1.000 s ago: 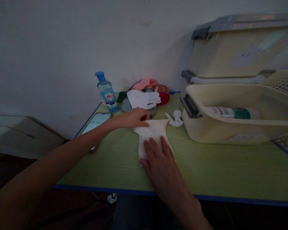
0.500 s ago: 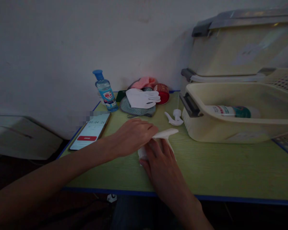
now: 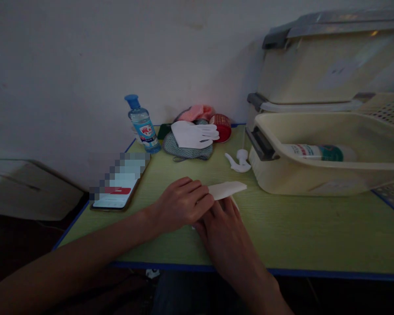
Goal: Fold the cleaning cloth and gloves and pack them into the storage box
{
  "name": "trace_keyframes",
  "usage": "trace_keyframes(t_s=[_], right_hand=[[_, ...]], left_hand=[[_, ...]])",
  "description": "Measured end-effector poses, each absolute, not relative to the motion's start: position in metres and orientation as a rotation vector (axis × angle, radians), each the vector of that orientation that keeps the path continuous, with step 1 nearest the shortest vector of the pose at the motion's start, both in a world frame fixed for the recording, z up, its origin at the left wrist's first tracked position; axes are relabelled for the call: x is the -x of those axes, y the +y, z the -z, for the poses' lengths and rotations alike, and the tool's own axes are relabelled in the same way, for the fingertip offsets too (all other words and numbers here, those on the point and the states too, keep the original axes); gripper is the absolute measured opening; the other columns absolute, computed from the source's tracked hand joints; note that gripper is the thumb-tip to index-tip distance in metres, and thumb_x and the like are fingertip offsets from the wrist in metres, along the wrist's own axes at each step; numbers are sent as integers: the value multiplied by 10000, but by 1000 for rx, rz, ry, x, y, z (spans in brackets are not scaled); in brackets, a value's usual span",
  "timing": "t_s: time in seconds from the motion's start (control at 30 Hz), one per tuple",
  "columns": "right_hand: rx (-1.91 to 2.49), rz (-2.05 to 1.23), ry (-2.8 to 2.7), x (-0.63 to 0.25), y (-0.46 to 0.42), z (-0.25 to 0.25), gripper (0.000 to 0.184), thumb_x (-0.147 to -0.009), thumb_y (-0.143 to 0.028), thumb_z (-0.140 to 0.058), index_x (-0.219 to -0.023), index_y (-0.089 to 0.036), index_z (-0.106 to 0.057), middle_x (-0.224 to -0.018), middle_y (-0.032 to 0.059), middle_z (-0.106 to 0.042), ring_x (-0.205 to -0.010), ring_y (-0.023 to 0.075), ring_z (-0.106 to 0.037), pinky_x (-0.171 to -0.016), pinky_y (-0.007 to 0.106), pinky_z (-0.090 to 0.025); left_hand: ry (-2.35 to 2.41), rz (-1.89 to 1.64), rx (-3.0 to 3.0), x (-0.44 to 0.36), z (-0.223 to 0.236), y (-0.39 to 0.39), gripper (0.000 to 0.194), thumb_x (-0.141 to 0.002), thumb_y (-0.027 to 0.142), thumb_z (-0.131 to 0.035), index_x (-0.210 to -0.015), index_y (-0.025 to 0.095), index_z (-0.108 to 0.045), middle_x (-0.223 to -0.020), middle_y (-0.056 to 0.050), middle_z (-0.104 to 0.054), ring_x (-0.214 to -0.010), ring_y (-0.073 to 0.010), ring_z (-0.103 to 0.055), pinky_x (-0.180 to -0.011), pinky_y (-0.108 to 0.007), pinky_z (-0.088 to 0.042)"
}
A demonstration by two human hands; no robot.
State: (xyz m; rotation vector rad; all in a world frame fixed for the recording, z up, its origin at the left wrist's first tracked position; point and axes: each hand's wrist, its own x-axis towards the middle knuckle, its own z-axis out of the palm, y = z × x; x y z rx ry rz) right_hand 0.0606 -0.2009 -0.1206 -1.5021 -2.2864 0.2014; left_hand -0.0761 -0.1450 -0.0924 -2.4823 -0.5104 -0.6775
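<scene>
A soft white cloth (image 3: pixel 228 190) lies on the green table in front of me, its far end folded up and over toward me. My left hand (image 3: pixel 185 201) is closed on that folded end, and a flap sticks out to the right of its fingers. My right hand (image 3: pixel 225 236) rests flat on the cloth with fingers stretched forward, partly under the flap and the left fingers. Most of the cloth is hidden beneath both hands. Beyond them sits a white spray trigger head (image 3: pixel 239 162).
A phone (image 3: pixel 123 179) lies at left, with a blue detergent bottle (image 3: pixel 145 129) behind it. At the back, a white glove (image 3: pixel 193 134) rests on a grey mesh cloth (image 3: pixel 190 152) beside a red roll (image 3: pixel 221 127). A cream bin (image 3: pixel 292 183) holding a bottle (image 3: pixel 315 152) stands right.
My left hand has taken the cloth's far end and drawn it toward me, folding it over the right fingers. The right hand has stayed almost still.
</scene>
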Motion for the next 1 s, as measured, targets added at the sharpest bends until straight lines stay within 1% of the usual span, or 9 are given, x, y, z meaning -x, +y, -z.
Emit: trace_keyframes(t_s=[0.2, 0.43, 0.6, 0.7, 0.8, 0.87, 0.93, 1.0], right_hand=[[1491, -190, -2252, -60, -200, 120, 296, -806, -300, -616, -1081, -193, -649, -1154, 55, -601, -1131, 322, -468, -1024, 527, -382], [1489, -181, -2259, -60, -199, 121, 310, -811, -295, -610, -1100, -184, -634, -1184, 60, -594, -1142, 319, -481, -1032, 522, -380], [1486, -130, -2259, -61, -202, 119, 409, -780, -253, -646, -1163, -126, -578, -1207, 105, -589, -1141, 318, -506, -1010, 515, -410], [1469, -67, -2277, -62, -204, 118, 430, -767, -227, -654, -1167, -97, -570, -1222, 136, -589, -1151, 311, -521, -1011, 497, -418], [1413, 63, -2294, -66, -208, 117, 456, -757, -210, -656, -1182, -74, -562, -1232, 155, -589, -1131, 305, -552, -973, 469, -465], [1347, 177, -2302, -71, -214, 117, 423, -789, -219, -612, -1175, -52, -569, -1220, 169, -597, -1106, 308, -574, -916, 453, -512], [1296, 282, -2292, -79, -221, 117, 358, -854, -235, -509, -1138, -34, -593, -1188, 177, -616, -1079, 307, -594, -862, 444, -544], [1282, 357, -2268, -87, -228, 118, 353, -900, -236, -404, -1089, -31, -620, -1142, 174, -642, -1049, 297, -614, -825, 432, -563]], left_hand=[[-557, 847, 2525, 79, 102, -143, 238, -905, 113, -388, -710, 149, -519, -698, -27, -648, -634, -141, -569, -584, -270, -408], [-571, 897, 2519, 78, 105, -141, 230, -908, 119, -392, -724, 149, -526, -698, -29, -647, -639, -142, -570, -580, -272, -414], [-566, 895, 2508, 80, 104, -139, 234, -911, 134, -399, -717, 139, -531, -694, -37, -650, -633, -149, -577, -566, -276, -415], [-551, 898, 2501, 81, 104, -138, 254, -920, 138, -380, -716, 138, -532, -693, -39, -651, -631, -147, -578, -565, -273, -416], [-530, 888, 2482, 82, 104, -137, 263, -917, 135, -380, -702, 139, -531, -690, -40, -653, -619, -150, -574, -555, -275, -412], [-523, 880, 2484, 82, 104, -138, 262, -912, 131, -388, -693, 138, -532, -689, -41, -655, -612, -153, -574, -549, -278, -410], [-508, 876, 2493, 81, 104, -138, 264, -910, 125, -387, -691, 139, -535, -694, -40, -659, -611, -151, -577, -548, -277, -409], [-484, 879, 2494, 81, 103, -139, 264, -907, 118, -388, -693, 140, -540, -696, -38, -664, -610, -146, -580, -547, -273, -409]])
